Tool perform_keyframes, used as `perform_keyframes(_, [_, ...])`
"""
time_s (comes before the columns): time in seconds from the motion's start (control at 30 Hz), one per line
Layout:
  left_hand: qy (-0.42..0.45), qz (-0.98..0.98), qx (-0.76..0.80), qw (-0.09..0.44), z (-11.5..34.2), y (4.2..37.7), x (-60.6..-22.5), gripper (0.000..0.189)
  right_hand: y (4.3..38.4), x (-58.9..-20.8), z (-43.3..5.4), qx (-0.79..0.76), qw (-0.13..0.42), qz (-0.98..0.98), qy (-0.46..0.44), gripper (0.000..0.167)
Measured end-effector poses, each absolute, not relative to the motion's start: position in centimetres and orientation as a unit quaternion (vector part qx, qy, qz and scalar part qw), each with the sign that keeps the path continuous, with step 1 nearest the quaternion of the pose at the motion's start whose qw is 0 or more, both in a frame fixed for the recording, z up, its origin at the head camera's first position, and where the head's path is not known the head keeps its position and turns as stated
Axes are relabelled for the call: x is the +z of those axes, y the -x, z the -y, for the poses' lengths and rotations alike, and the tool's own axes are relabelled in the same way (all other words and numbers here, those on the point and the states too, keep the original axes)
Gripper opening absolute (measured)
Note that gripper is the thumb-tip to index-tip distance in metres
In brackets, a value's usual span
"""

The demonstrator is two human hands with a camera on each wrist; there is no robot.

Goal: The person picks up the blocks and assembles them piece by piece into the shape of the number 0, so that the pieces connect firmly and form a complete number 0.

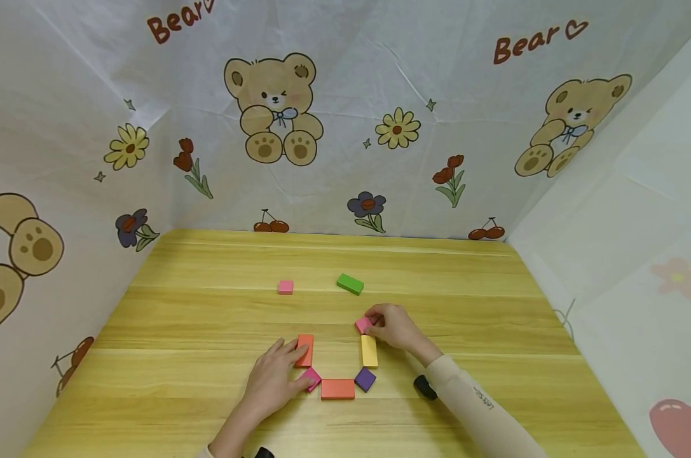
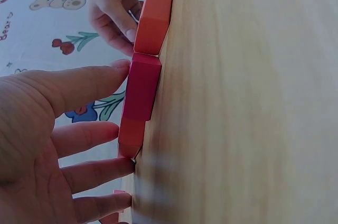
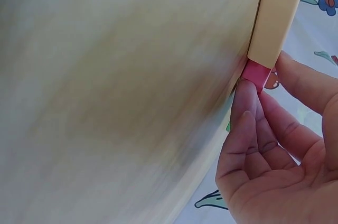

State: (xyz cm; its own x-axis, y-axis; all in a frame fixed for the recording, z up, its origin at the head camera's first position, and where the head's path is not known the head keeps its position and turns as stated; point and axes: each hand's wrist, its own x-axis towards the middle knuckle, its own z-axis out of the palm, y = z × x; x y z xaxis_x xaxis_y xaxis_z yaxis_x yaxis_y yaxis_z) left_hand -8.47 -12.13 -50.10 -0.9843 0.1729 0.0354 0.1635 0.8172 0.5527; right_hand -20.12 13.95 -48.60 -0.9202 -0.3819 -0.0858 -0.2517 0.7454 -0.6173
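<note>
My right hand (image 1: 395, 327) pinches a small pink block (image 1: 362, 324) between thumb and fingers, at the far end of a yellow block (image 1: 369, 351). In the right wrist view, the pink block (image 3: 256, 74) meets the yellow block's end. With fingers spread, my left hand (image 1: 272, 376) touches an upright-running orange-red block (image 1: 306, 340) and, by the thumb, a magenta block (image 1: 313, 376). A second orange-red block (image 1: 337, 389) lies crosswise at the near side, and a purple block (image 1: 365, 379) turned cornerwise sits at its right. Together these blocks form a U shape.
Farther back on the wooden table (image 1: 219, 267) lie another pink block (image 1: 285, 287) and a green block (image 1: 350, 284). A bear-printed cloth (image 1: 334, 140) stands behind the table and along its sides.
</note>
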Motion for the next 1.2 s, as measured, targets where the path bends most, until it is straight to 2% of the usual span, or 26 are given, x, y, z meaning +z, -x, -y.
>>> perform_keyframes(0.63, [-0.087,-0.953,0.290,0.010,12.2,8.5,-50.2,0.060,20.2,-48.7,-14.1,-0.325,0.106,-0.921,0.188,0.026])
perform_keyframes(0.87, [-0.085,-0.953,0.290,0.013,12.2,8.5,-50.3,0.060,20.0,-48.9,-14.6,-0.329,0.078,-0.920,0.200,0.030])
perform_keyframes(1.03, [-0.084,-0.953,0.291,0.016,12.2,8.5,-50.3,0.060,19.2,-48.9,-15.1,-0.316,0.051,-0.918,0.236,0.042])
perform_keyframes(1.2, [-0.085,-0.954,0.289,0.015,12.2,8.5,-50.3,0.060,17.6,-48.4,-15.8,-0.285,0.077,-0.920,0.258,0.063])
